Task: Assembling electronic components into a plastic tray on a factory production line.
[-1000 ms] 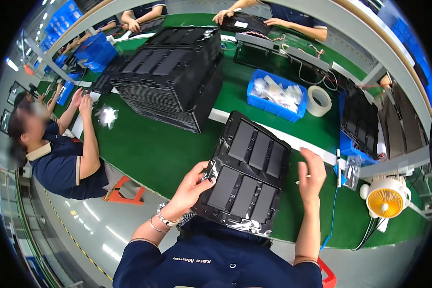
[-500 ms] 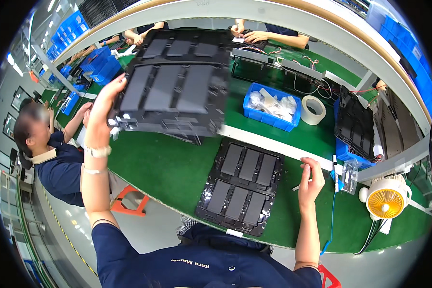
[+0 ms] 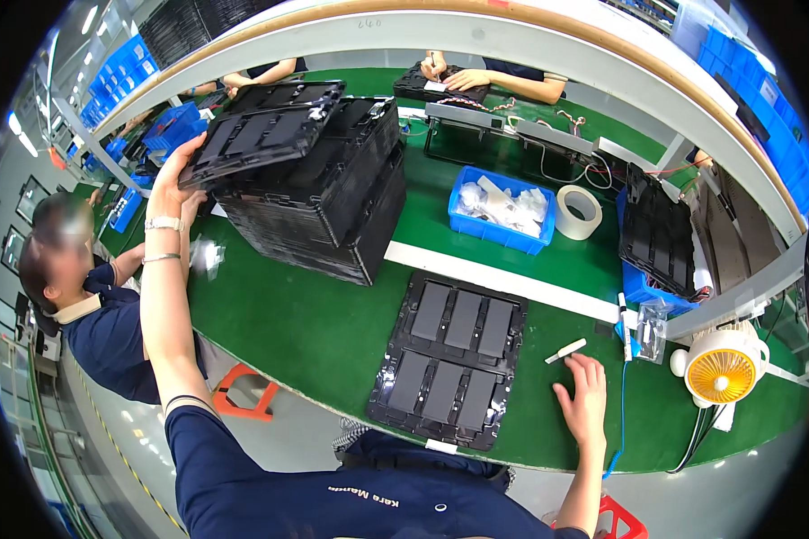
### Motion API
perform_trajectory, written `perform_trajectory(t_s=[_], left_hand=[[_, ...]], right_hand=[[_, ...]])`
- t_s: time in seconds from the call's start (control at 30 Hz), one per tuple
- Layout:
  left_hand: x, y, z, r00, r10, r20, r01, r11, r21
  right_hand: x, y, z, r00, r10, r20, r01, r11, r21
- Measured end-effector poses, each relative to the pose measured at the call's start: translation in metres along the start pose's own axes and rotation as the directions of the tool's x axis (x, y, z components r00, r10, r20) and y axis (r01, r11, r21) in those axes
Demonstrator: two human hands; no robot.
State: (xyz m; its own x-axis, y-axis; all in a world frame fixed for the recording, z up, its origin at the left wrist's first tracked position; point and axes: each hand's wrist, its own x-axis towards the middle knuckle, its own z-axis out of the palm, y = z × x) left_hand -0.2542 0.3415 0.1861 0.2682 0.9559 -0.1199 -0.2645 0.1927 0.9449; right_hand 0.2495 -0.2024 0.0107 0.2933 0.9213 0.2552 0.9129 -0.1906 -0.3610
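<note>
My left hand (image 3: pixel 173 180) grips the edge of a black plastic tray (image 3: pixel 265 126), tilted over a tall stack of similar black trays (image 3: pixel 310 220) at the left of the bench. In front of me another black tray (image 3: pixel 449 346) lies flat, with several dark grey rectangular pads set in two rows. To its right, my right hand (image 3: pixel 586 400) rests low over the green bench top, fingers apart and holding nothing. Just beyond those fingertips lies a short white stick-like piece (image 3: pixel 566 350).
A blue bin (image 3: pixel 502 216) of crumpled white film stands beside a tape roll (image 3: pixel 578 213). A yellow-and-white fan (image 3: pixel 721 375) is at the right, near a blue bin with a black tray (image 3: pixel 661 238). A co-worker (image 3: pixel 108 314) sits at the left. A shelf beam (image 3: pixel 404 36) crosses overhead.
My left hand has carried its tray away and leftward onto the stack, which now shows. My right hand has lowered toward the bench beside the white piece, its fingers spreading.
</note>
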Motion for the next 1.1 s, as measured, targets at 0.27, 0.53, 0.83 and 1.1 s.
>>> perform_trajectory(t_s=[0.27,0.53,0.83,1.1], left_hand=[[0.013,0.003,-0.030,0.996,0.069,-0.063,-0.076,0.991,-0.110],[0.003,-0.011,0.003,0.998,0.042,-0.052,-0.048,0.990,-0.131],[0.005,-0.014,0.008,0.997,-0.023,0.074,0.036,0.984,-0.177],[0.008,-0.017,-0.002,0.996,-0.031,0.079,0.044,0.984,-0.172]], right_hand=[[0.002,-0.008,0.018,0.997,0.004,-0.073,-0.011,0.995,-0.096],[0.113,-0.073,0.001,0.936,-0.317,-0.155,0.315,0.948,-0.039],[0.379,-0.232,0.026,0.828,-0.520,-0.208,0.553,0.818,0.159],[0.467,-0.283,0.056,0.782,-0.553,0.286,0.581,0.814,-0.014]])
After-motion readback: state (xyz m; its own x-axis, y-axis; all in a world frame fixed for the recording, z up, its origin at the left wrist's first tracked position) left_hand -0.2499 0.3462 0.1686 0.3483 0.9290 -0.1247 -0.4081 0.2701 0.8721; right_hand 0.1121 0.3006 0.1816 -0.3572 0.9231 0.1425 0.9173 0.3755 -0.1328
